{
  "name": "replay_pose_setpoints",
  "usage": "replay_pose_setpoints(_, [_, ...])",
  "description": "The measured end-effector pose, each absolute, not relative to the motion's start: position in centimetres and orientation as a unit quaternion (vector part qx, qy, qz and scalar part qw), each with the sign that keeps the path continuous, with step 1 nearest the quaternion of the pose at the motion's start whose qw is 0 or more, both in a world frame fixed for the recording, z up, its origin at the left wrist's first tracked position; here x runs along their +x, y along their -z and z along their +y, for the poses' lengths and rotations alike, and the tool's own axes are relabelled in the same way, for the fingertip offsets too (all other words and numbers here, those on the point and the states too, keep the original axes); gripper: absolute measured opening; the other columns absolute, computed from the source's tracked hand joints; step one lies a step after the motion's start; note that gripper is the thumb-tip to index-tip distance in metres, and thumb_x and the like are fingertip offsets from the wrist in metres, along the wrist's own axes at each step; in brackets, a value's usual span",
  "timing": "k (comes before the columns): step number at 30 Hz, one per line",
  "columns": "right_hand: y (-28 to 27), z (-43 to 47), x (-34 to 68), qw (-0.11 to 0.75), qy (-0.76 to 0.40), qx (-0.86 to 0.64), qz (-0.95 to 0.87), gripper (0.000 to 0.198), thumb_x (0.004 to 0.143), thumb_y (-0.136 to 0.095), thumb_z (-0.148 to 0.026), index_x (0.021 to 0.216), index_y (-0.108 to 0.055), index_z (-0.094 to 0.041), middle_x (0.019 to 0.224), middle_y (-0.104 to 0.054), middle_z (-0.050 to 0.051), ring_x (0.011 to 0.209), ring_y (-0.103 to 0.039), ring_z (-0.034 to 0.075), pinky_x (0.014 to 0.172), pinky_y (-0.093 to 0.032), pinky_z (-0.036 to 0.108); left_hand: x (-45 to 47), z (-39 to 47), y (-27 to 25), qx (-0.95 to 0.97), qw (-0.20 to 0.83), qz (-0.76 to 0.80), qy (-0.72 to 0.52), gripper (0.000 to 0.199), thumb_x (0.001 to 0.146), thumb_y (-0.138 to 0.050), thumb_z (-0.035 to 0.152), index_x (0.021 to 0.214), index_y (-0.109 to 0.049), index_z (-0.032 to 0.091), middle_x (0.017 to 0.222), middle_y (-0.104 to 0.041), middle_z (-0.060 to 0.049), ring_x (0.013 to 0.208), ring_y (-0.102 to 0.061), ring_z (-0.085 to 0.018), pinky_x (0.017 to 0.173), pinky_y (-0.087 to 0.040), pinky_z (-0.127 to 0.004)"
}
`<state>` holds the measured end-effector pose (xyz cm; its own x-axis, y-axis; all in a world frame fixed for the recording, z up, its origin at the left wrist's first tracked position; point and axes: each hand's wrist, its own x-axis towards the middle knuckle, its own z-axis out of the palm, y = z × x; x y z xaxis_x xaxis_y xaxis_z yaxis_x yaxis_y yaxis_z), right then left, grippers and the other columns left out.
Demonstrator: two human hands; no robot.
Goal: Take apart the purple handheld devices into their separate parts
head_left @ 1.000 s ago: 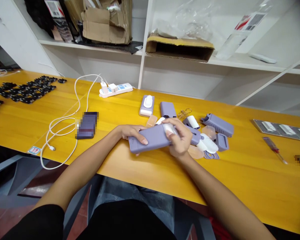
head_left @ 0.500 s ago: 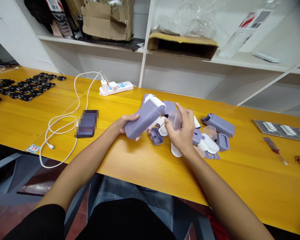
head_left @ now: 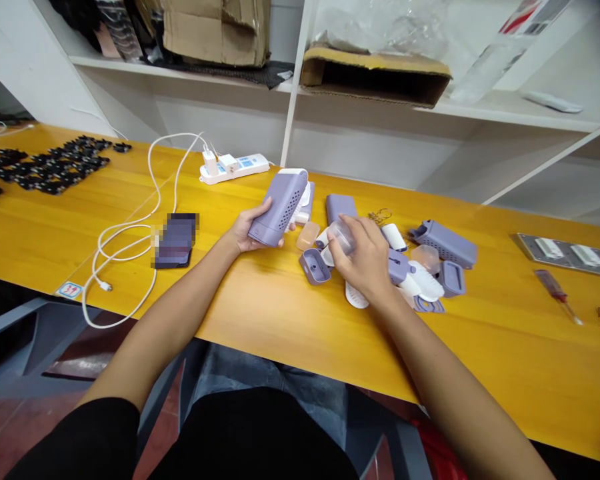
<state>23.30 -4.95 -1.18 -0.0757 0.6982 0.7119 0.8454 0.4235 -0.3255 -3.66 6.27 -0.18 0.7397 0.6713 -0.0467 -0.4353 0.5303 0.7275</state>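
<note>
My left hand [head_left: 247, 229] is wrapped round a purple plastic housing [head_left: 276, 212] with rows of small holes along one side and a white top end. It is held tilted above the table. Over a cluster of parts, my right hand [head_left: 367, 260] grips a translucent plastic cup [head_left: 342, 237] between thumb and fingers. Close to that hand lie a small purple open-topped part [head_left: 315, 267], an orange-tinted clear cup [head_left: 308, 236], a purple block [head_left: 341, 205] and a white slotted piece [head_left: 356, 296]. The right hand hides some of the parts beneath it.
Right of the cluster lie another perforated purple housing [head_left: 445, 245], a white cover [head_left: 427, 283] and a screwdriver [head_left: 557, 293]. A metal strip [head_left: 570, 257] is further right. To the left are a phone [head_left: 176, 241], a white cable [head_left: 100, 253], a power strip [head_left: 237, 169] and several black parts [head_left: 50, 163].
The purple housing in my left hand has turned more upright and shifted slightly. My right hand still holds the translucent cup, now tipped and lower over the parts. The camera view has shifted a little.
</note>
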Motion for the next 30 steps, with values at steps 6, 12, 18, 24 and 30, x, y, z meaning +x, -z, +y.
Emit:
replay_pose_setpoints(6, [1.9,-4.7,23.4,0.39,0.09,-0.542,-0.739,0.037,0.105,-0.06,-0.036,0.135,-0.074,-0.019,0.124,-0.078,0.017,0.117,-0.067,0.04,0.107,-0.056,0.062,-3.5,6.3,0.5,0.372,0.864,0.161,-0.298,0.056,0.116,-0.046,0.051,0.145,-0.065,0.007,0.103,-0.084,-0.022,0.081,-0.085,-0.03,0.062,-0.069,-0.036])
replay_pose_setpoints(12, [2.5,-4.5,23.6,0.338,0.082,-0.575,-0.741,0.037,0.103,-0.061,-0.033,0.131,-0.075,-0.014,0.122,-0.073,0.021,0.118,-0.063,0.042,0.106,-0.056,0.062,-3.3,6.3,0.5,0.381,0.864,0.166,-0.285,0.058,0.117,-0.045,0.051,0.148,-0.062,0.005,0.103,-0.085,-0.022,0.075,-0.083,-0.029,0.063,-0.068,-0.037])
replay_pose_setpoints(18, [2.5,-4.5,23.6,0.324,0.07,-0.581,-0.743,0.038,0.104,-0.061,-0.036,0.132,-0.073,-0.014,0.123,-0.07,0.023,0.12,-0.061,0.044,0.109,-0.054,0.066,-3.5,6.7,1.3,0.406,0.857,0.15,-0.281,0.059,0.116,-0.049,0.053,0.151,-0.062,0.008,0.11,-0.084,-0.022,0.082,-0.085,-0.029,0.064,-0.069,-0.037])
replay_pose_setpoints(24, [2.4,-4.6,23.3,0.32,0.076,-0.588,-0.739,0.041,0.106,-0.062,-0.042,0.134,-0.072,-0.015,0.124,-0.071,0.023,0.12,-0.061,0.043,0.11,-0.053,0.065,-3.5,7.0,1.8,0.43,0.852,0.141,-0.265,0.062,0.115,-0.049,0.056,0.152,-0.06,0.007,0.114,-0.084,-0.023,0.081,-0.085,-0.031,0.064,-0.069,-0.039])
replay_pose_setpoints(30, [1.3,-5.0,23.5,0.433,0.116,-0.547,-0.707,0.038,0.112,-0.054,-0.045,0.134,-0.071,-0.019,0.126,-0.071,0.019,0.121,-0.065,0.039,0.109,-0.054,0.062,-2.9,5.3,0.5,0.479,0.817,0.17,-0.271,0.061,0.107,-0.067,0.058,0.144,-0.06,0.01,0.11,-0.084,-0.02,0.087,-0.085,-0.029,0.074,-0.072,-0.042])
